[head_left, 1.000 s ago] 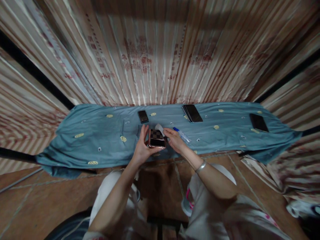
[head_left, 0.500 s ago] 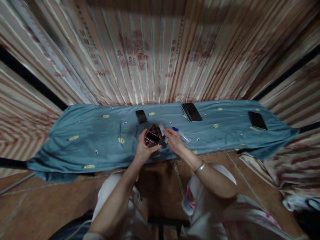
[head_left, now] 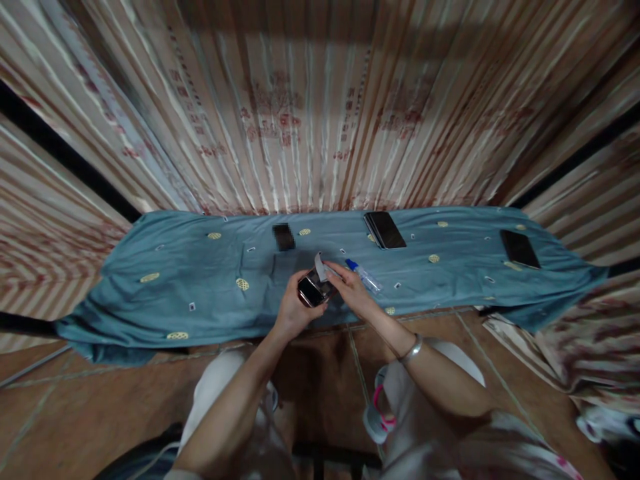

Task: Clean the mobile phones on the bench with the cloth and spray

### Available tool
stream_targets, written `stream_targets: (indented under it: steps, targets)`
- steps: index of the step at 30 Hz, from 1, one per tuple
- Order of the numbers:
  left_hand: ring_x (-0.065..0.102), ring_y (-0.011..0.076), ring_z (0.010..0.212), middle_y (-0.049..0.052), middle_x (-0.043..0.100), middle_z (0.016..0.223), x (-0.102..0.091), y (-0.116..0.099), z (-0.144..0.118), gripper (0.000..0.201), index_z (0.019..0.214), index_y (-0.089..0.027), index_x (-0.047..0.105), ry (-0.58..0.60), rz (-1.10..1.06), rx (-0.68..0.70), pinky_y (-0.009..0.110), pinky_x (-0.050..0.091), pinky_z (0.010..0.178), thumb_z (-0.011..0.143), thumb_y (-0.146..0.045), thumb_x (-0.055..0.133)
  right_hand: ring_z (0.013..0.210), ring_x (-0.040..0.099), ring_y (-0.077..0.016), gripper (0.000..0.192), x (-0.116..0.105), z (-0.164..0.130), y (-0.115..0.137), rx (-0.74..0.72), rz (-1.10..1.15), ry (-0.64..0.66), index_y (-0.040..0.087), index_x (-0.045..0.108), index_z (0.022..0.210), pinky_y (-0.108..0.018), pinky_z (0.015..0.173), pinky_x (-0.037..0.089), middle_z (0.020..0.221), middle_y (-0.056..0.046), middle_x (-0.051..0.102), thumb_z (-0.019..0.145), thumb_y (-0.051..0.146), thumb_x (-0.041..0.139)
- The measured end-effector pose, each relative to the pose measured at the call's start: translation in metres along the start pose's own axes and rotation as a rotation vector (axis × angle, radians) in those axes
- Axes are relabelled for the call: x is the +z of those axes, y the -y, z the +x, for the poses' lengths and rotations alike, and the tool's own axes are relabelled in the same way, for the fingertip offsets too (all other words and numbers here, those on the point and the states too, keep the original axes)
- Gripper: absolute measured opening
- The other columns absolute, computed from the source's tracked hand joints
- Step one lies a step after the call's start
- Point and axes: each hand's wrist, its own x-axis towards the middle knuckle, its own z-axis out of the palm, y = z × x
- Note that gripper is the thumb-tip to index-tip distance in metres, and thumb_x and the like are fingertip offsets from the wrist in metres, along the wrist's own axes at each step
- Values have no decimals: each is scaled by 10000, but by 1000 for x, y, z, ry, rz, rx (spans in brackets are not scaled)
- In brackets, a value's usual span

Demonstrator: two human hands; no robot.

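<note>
Above the near edge of the blue cloth point(head_left: 190, 280), the left hand point(head_left: 293, 312) grips a small phone point(head_left: 313, 291), fingers curled round it. The right hand point(head_left: 353, 288) pinches a pale wipe point(head_left: 319, 265) against the phone's top; its fingertips hide the contact. Motion blur smears detail.

Striped wall hanging point(head_left: 310, 120), blue cloth point(head_left: 190, 280), brown tiled floor point(head_left: 90, 400).

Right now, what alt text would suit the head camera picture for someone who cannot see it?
A person's left hand holds a small phone while the right hand presses a pale cloth to it, above a blue sheet bearing three dark phones.
</note>
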Motion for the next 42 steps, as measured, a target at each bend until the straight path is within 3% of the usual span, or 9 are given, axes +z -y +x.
stream_targets:
  steps: [3, 8, 12, 17, 25, 31, 38, 42]
  targets:
    - [630, 219, 967, 76, 621, 1098, -2, 2, 4, 731, 1184, -184, 479, -26, 25, -3, 369, 516, 854, 523, -241, 786, 1191, 596, -242, 452, -3, -1, 3, -29, -64, 27, 220, 644, 1226, -416, 1057, 432, 1253, -57, 664, 866, 472, 540]
    - [634, 225, 955, 76, 629, 1076, -14, 6, 14, 729, 1167, -177, 486, -182, 57, -35, 390, 511, 863, 507, -242, 790, 1230, 572, -241, 465, 2, -13, 7, -69, -184, 63, 210, 588, 1305, -426, 1073, 419, 1310, -71, 625, 914, 430, 466]
    - [629, 227, 968, 87, 609, 1089, -16, 5, 14, 728, 1157, -169, 478, -216, 71, -22, 396, 498, 893, 499, -240, 781, 1237, 566, -256, 476, 6, -21, 2, -94, -278, 51, 202, 576, 1316, -437, 1060, 432, 1316, -88, 619, 918, 428, 449]
    - [632, 221, 974, 85, 585, 1134, -10, 4, 13, 795, 1216, -190, 436, -205, 43, -37, 384, 501, 895, 502, -210, 784, 1075, 662, -281, 520, 3, -22, -3, -32, -331, 54, 148, 566, 1318, -450, 951, 511, 1180, -120, 694, 911, 438, 424]
    - [632, 228, 984, 92, 567, 1147, -5, 2, 17, 853, 1269, -188, 374, -169, 1, -24, 377, 515, 873, 518, -207, 779, 1184, 598, -281, 525, 1, -23, -7, -34, -301, 16, 178, 551, 1326, -455, 1023, 451, 1292, -122, 631, 897, 469, 475]
    - [629, 227, 999, 82, 559, 1148, -9, -2, 18, 858, 1260, -206, 359, -198, -25, -20, 391, 503, 907, 515, -228, 785, 1235, 558, -257, 558, 4, -18, -5, -2, -73, 16, 210, 599, 1272, -445, 1092, 387, 1296, -87, 631, 849, 569, 538]
    - [626, 235, 1014, 86, 561, 1168, -4, -1, 8, 896, 1302, -210, 355, -52, -32, -4, 400, 507, 911, 518, -184, 787, 1228, 567, -241, 494, -2, -11, -1, 67, -8, 42, 252, 642, 1228, -443, 1103, 379, 1276, -44, 651, 858, 563, 539]
    - [619, 231, 1020, 93, 548, 1184, -2, -4, 5, 903, 1319, -206, 331, -6, -40, -8, 401, 503, 919, 535, -202, 780, 1279, 525, -239, 526, -3, -10, 0, 25, -136, 94, 228, 568, 1324, -446, 1126, 353, 1351, -65, 594, 905, 530, 470]
